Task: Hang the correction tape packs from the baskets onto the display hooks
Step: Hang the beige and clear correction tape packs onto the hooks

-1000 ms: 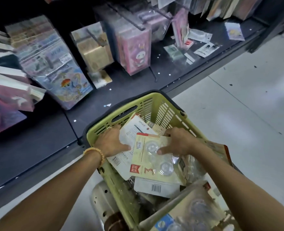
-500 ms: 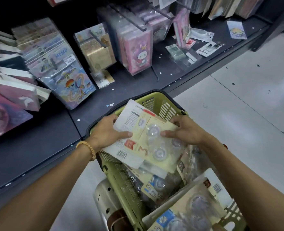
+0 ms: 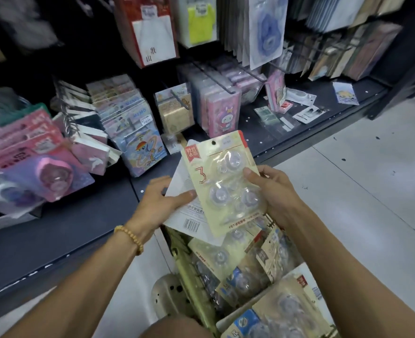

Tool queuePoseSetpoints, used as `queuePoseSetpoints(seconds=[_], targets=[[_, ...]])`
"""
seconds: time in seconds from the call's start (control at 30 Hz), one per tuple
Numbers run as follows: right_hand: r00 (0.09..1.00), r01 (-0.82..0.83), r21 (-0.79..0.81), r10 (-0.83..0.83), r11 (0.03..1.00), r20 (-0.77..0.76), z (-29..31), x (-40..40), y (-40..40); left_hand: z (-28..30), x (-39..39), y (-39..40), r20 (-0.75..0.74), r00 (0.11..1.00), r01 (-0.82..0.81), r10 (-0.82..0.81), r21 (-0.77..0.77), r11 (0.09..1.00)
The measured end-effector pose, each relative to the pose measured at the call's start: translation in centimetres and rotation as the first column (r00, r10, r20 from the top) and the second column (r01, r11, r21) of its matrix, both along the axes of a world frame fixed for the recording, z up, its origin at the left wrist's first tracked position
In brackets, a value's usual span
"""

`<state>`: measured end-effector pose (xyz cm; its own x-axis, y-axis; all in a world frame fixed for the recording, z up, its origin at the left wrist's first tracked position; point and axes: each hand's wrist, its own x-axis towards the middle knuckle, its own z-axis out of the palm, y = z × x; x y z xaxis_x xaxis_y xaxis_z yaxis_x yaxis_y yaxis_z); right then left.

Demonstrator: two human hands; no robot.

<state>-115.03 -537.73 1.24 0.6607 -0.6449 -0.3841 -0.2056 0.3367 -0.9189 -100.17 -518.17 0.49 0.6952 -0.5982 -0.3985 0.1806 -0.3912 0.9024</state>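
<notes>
A dark shelf (image 3: 74,230) is seen along the left and top, above a pale floor (image 3: 362,191). Notebooks and stationery are hung on display hooks (image 3: 228,87) over it. A green basket (image 3: 189,272), filled with more packs, is seen below the hands. A yellow correction tape pack (image 3: 222,181), marked with a red 3, is held upright above the basket, in front of the shelf. Its right edge is gripped by the right hand (image 3: 273,191), thumb on the front. A white pack (image 3: 189,215), lying behind it, is pinched by the left hand (image 3: 160,201).
</notes>
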Motion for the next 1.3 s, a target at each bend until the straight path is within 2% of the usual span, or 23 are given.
queuePoseSetpoints(seconds=[0.23,0.3,0.4,0.6,0.77,0.87,1.0,1.23,1.3], targets=[[0.995,-0.017,0.094,0.008,0.995,0.097,2.8,1.2,3.6,4.3,0.0,4.1,-0.232,0.958,-0.21,0.167,-0.177,0.962],[0.991,-0.013,0.114,-0.002,0.993,0.131,3.9,2.0,5.2,5.9,0.1,5.7,-0.314,0.936,-0.229,0.157,-0.209,0.951],[0.989,0.021,0.104,-0.036,0.994,0.142,5.4,3.5,7.7,7.6,0.1,8.4,-0.341,0.93,-0.221,0.136,-0.225,0.949],[0.989,-0.056,0.011,0.054,0.998,0.137,8.0,7.4,13.6,10.4,0.8,16.2,-0.287,0.916,-0.349,0.281,-0.22,0.911],[0.966,-0.154,-0.211,0.192,0.965,0.173,10.8,11.0,19.5,12.6,1.6,23.4,-0.183,0.875,-0.479,0.449,-0.186,0.858],[0.914,-0.281,-0.269,0.342,0.921,0.219,12.2,12.8,23.3,13.7,1.9,27.6,-0.124,0.859,-0.511,0.497,-0.172,0.842],[0.829,-0.441,-0.347,0.524,0.828,0.196,13.6,15.5,28.3,14.6,2.1,32.6,-0.058,0.815,-0.577,0.577,-0.18,0.797],[0.733,-0.488,-0.482,0.641,0.728,0.226,16.0,19.0,36.7,14.7,2.9,38.4,0.001,0.719,-0.674,0.695,-0.243,0.698],[0.741,-0.461,-0.514,0.633,0.723,0.226,16.8,20.2,38.5,14.6,3.1,39.5,-0.008,0.704,-0.687,0.71,-0.258,0.679]])
